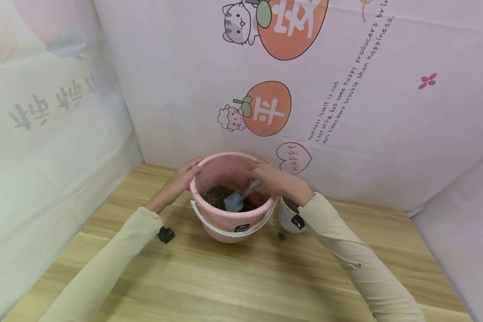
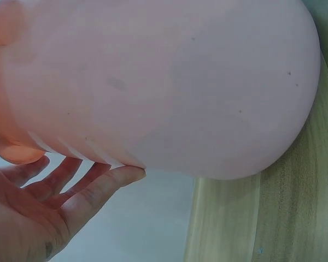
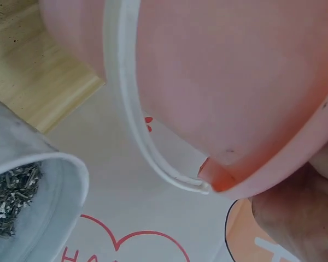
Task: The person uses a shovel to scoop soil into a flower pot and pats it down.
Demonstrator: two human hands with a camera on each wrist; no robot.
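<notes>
A pink bucket stands on the table, its white handle hanging down at the front. Inside lies dark soil. My left hand grips the bucket's left rim, thumb over the edge; the left wrist view has its fingers against the outer wall. Reaching in over the right rim, my right hand holds a small blue-grey trowel by its handle. The trowel's blade is down at the soil. In the right wrist view the bucket wall hides the trowel and most of that hand.
Right of the bucket, below my right wrist, stands a white pot with soil mix in it. A dark crumb patch lies on the wooden table. Printed cloth walls enclose the back and sides.
</notes>
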